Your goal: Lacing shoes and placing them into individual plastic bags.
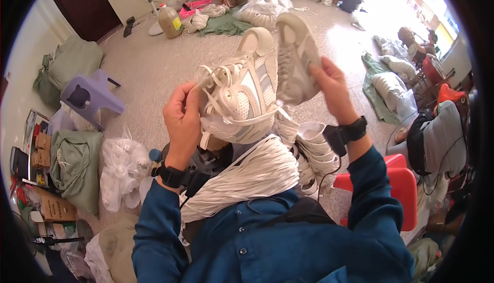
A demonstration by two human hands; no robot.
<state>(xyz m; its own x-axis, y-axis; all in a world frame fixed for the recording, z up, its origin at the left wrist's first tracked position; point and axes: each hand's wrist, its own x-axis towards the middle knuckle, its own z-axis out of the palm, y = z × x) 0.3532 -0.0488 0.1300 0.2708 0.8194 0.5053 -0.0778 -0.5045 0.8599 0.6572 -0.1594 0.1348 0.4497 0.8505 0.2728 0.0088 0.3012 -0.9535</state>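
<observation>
Up in front of me are two cream sneaker uppers with grey panels. My left hand is closed on the edge of the nearer sneaker upper, beside its looped laces. The farther sneaker upper is pinched along its right edge by my right hand, and it is slightly blurred. The two uppers are side by side, close together. Across my lap lies a thick bundle of off-white shoelaces. Just beyond it, below my right hand, stand nested stacks of sneaker uppers.
A red plastic stool is at my right. To the left are a purple stool, a clear bag and green sacks. Other people sit at the far side and at the right, among more sacks.
</observation>
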